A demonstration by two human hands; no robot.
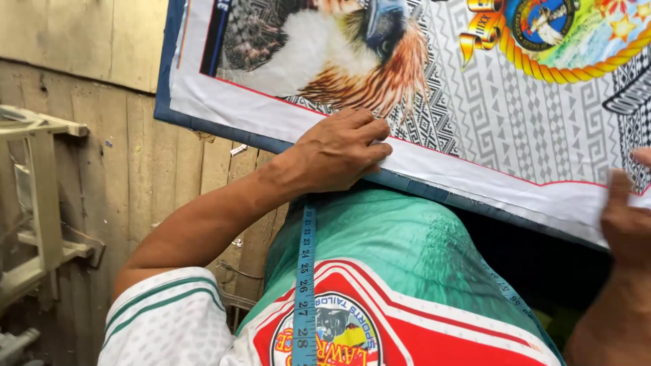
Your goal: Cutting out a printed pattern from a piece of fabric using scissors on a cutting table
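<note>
Printed cloth (515, 135) lies flat before you: white border, red line, bird and patterned print, blue edge along the near side.
</note>
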